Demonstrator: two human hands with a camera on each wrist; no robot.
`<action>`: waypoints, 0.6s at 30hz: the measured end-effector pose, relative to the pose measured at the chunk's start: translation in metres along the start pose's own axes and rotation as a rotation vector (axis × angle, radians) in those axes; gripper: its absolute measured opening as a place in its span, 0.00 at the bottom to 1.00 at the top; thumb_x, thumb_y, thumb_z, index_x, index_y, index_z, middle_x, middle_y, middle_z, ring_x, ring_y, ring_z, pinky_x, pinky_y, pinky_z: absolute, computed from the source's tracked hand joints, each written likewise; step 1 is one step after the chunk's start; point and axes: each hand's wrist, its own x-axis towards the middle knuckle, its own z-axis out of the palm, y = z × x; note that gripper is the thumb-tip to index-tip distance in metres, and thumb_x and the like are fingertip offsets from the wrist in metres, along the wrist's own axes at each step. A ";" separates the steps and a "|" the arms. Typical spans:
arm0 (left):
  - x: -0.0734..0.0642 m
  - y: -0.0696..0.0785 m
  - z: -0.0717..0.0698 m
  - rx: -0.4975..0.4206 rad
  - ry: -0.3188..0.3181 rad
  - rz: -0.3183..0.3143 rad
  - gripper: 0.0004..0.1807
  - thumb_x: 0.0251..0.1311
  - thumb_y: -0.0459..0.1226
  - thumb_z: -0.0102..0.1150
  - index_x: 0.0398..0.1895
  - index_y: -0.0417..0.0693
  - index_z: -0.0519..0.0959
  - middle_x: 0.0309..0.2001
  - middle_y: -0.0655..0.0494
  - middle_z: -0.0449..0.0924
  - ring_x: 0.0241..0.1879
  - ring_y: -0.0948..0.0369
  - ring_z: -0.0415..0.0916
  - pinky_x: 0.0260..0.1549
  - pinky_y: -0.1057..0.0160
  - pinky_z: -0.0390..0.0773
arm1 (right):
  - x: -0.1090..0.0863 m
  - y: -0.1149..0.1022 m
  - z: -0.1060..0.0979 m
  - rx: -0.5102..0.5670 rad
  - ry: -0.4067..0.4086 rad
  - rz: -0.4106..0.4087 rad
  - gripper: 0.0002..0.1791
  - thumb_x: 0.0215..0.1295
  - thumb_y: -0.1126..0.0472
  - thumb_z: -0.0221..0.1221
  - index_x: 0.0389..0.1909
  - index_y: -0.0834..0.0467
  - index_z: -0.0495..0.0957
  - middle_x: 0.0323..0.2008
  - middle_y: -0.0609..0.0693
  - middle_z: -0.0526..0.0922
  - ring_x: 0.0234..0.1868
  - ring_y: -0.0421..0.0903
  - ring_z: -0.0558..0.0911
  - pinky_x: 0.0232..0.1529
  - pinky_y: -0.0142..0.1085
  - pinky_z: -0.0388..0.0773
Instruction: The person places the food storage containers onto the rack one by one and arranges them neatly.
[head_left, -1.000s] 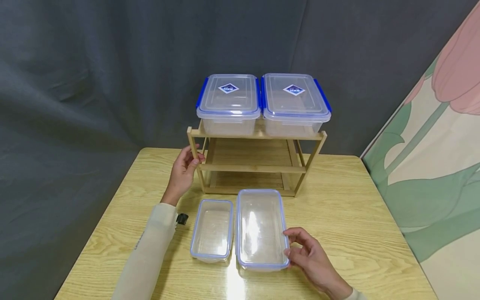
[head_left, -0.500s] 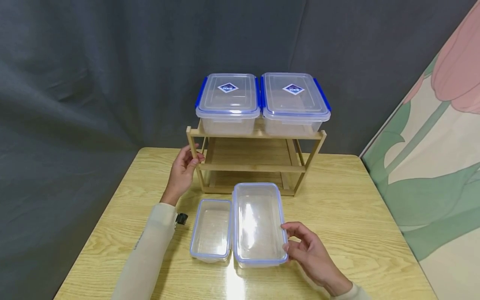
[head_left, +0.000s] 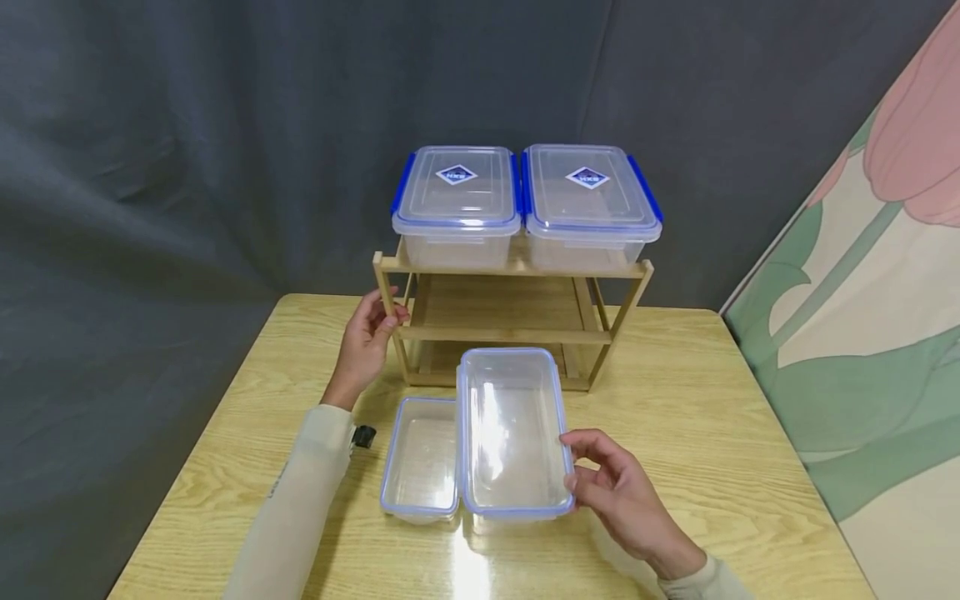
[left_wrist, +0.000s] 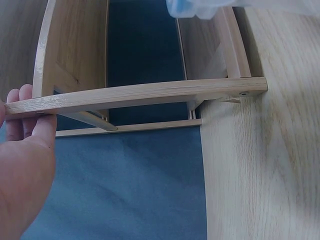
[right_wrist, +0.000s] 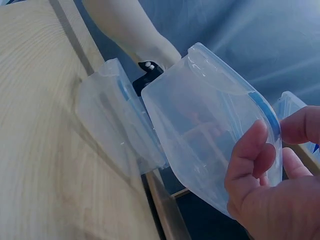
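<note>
My left hand [head_left: 365, 342] grips the left front post of a wooden shelf rack [head_left: 504, 336]; the left wrist view shows fingers [left_wrist: 46, 129] curled round that post. In my right hand [head_left: 618, 492] is a clear plastic food container [head_left: 513, 429] with a pale blue rim, pinched by its right side near the front corner. The right wrist view shows this container [right_wrist: 200, 120] raised off the table and tilted. A smaller clear container [head_left: 422, 457] rests on the table just left of it, its right edge overlapped by the held one in the head view.
Two lidded containers, one on the left [head_left: 457, 204] and one on the right [head_left: 592, 204], with blue clips stand side by side on the rack's top shelf. A dark curtain [head_left: 300, 125] hangs behind the wooden table [head_left: 712, 400]. A wall with printed tulips [head_left: 885, 333] is at the right.
My right hand has lifted the larger container off the table and moved it forward toward the rack and slightly left. My left hand has stayed on the post.
</note>
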 end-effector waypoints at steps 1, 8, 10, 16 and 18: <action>0.000 0.000 0.000 -0.001 0.001 0.000 0.23 0.80 0.26 0.46 0.74 0.39 0.68 0.54 0.25 0.76 0.53 0.61 0.80 0.59 0.70 0.82 | 0.001 -0.001 0.001 0.005 -0.008 -0.010 0.26 0.70 0.83 0.52 0.66 0.65 0.71 0.49 0.51 0.76 0.38 0.38 0.88 0.34 0.28 0.85; -0.001 0.000 0.001 0.013 -0.021 -0.019 0.23 0.80 0.27 0.46 0.75 0.41 0.68 0.54 0.29 0.78 0.53 0.62 0.81 0.59 0.71 0.81 | 0.007 -0.007 0.005 0.014 -0.035 -0.038 0.26 0.70 0.83 0.50 0.67 0.66 0.70 0.50 0.52 0.76 0.38 0.38 0.87 0.35 0.28 0.85; -0.002 0.000 0.001 0.018 -0.018 -0.020 0.23 0.80 0.27 0.46 0.75 0.41 0.68 0.54 0.29 0.79 0.53 0.62 0.81 0.59 0.71 0.81 | 0.009 -0.008 0.007 0.000 -0.013 -0.021 0.26 0.70 0.82 0.52 0.67 0.64 0.72 0.50 0.51 0.76 0.38 0.38 0.87 0.34 0.28 0.85; -0.002 0.000 0.000 0.003 0.001 -0.008 0.23 0.80 0.25 0.45 0.74 0.39 0.68 0.53 0.29 0.79 0.51 0.63 0.81 0.57 0.72 0.82 | 0.022 -0.013 0.014 -0.013 0.005 -0.021 0.25 0.70 0.81 0.54 0.66 0.63 0.72 0.51 0.52 0.75 0.38 0.37 0.87 0.35 0.28 0.86; 0.000 0.000 0.000 -0.006 0.006 -0.006 0.23 0.79 0.25 0.45 0.74 0.38 0.68 0.52 0.29 0.79 0.50 0.63 0.81 0.56 0.72 0.82 | 0.028 -0.015 0.015 -0.022 0.003 -0.037 0.25 0.70 0.81 0.53 0.66 0.65 0.72 0.51 0.54 0.75 0.38 0.38 0.86 0.35 0.29 0.86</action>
